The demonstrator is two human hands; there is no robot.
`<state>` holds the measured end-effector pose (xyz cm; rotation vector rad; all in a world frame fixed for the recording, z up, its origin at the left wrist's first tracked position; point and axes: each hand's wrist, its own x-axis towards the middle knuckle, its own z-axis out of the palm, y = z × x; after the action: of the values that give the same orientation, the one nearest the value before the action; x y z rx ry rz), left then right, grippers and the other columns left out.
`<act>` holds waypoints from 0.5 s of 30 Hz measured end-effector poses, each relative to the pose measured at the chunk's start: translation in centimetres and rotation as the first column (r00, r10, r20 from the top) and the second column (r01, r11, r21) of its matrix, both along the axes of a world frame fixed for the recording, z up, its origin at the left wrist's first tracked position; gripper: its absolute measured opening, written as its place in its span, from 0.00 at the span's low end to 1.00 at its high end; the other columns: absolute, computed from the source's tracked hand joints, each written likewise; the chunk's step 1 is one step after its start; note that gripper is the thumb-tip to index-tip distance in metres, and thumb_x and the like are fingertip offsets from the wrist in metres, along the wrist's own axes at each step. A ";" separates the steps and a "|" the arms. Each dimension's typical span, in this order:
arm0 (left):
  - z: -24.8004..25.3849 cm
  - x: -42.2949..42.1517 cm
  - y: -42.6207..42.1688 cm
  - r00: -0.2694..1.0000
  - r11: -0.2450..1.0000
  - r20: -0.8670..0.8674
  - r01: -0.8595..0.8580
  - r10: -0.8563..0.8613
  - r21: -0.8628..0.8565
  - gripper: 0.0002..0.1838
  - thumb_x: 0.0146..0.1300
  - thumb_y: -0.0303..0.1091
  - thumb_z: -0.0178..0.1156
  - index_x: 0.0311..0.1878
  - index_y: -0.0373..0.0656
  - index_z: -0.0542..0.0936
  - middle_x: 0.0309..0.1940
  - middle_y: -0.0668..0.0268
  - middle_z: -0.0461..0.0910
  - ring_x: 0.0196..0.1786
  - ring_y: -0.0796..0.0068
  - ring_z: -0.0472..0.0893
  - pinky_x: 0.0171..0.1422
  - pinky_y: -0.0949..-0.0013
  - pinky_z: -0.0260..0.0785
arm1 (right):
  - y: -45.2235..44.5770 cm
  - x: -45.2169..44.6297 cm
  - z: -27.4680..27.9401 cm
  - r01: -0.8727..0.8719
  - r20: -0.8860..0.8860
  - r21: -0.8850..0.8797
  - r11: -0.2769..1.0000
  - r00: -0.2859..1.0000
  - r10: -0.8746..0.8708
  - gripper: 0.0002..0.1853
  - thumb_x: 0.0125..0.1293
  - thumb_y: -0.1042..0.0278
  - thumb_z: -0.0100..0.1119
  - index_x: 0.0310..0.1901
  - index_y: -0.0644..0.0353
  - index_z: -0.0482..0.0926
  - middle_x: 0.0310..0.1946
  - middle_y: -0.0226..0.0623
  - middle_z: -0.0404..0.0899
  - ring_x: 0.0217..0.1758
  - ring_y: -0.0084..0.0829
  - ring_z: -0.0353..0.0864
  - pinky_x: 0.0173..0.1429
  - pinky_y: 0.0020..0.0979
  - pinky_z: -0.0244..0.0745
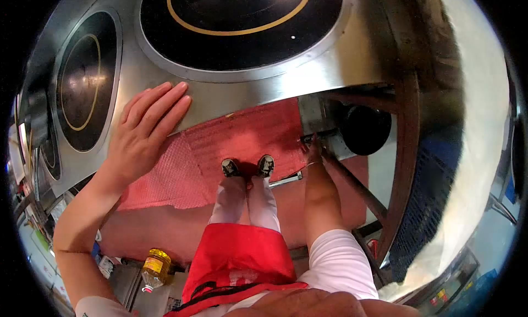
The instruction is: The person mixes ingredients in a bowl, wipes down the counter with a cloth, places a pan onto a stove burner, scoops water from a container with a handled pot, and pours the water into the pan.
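My left hand (140, 130) lies flat on the steel counter (214, 97), fingers stretched out near its front edge, between two round black cooktops. The larger cooktop (242, 47) has a gold ring and sits ahead of the hand; the smaller cooktop (82, 86) is to its left. My right hand (312, 146) reaches down under the counter, its fingers closed round the dark handle (324, 134) of a round black pan (366, 130). The pan rests on a low shelf beside the metal frame.
A red mat (236, 146) covers the floor around my shoes. Brown frame legs (406, 152) and a dark blue crate (429, 207) stand at the right. An oil bottle (156, 267) is at the lower left. Pale cloth (484, 124) hangs along the right side.
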<state>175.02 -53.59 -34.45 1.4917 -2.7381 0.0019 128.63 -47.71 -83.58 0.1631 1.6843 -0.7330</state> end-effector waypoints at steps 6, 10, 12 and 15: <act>0.3 -0.2 -0.2 1.000 1.000 0.000 0.003 -0.003 0.020 0.33 0.52 0.35 0.62 0.65 0.47 0.68 0.67 0.67 0.65 0.67 0.66 0.66 0.68 0.60 0.59 | -2.3 -0.1 2.4 0.349 0.240 -0.254 0.902 0.926 -0.291 0.26 0.67 0.44 0.52 0.53 0.59 0.74 0.45 0.33 0.78 0.41 0.34 0.78 0.46 0.38 0.75; 0.5 -0.3 -0.3 1.000 1.000 -0.011 0.009 -0.009 0.009 0.31 0.52 0.31 0.57 0.64 0.45 0.69 0.66 0.67 0.65 0.67 0.66 0.65 0.69 0.61 0.59 | 1.1 -9.9 -3.2 0.055 0.432 -0.351 0.935 0.895 0.109 0.20 0.72 0.50 0.46 0.52 0.56 0.75 0.29 0.28 0.73 0.30 0.27 0.72 0.34 0.31 0.70; 0.5 0.0 -0.4 1.000 1.000 -0.013 0.024 -0.024 0.005 0.31 0.53 0.32 0.58 0.64 0.45 0.69 0.66 0.65 0.65 0.67 0.65 0.65 0.69 0.60 0.59 | 3.6 -11.3 0.5 -0.050 0.578 -0.494 0.868 0.727 0.371 0.16 0.71 0.52 0.46 0.46 0.55 0.75 0.25 0.28 0.69 0.27 0.27 0.69 0.30 0.30 0.68; 1.1 0.3 -0.2 0.999 0.999 -0.028 0.033 -0.033 0.003 0.31 0.53 0.33 0.58 0.64 0.45 0.69 0.67 0.64 0.64 0.67 0.65 0.65 0.70 0.59 0.58 | 7.3 -8.0 6.9 -0.040 0.199 -0.264 0.964 0.975 0.095 0.13 0.67 0.54 0.51 0.39 0.55 0.74 0.23 0.30 0.70 0.24 0.29 0.70 0.28 0.32 0.67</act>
<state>175.31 -53.78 -33.34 1.4358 -2.7415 -0.0242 120.66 -40.42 -76.65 -0.0018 1.3729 -0.8467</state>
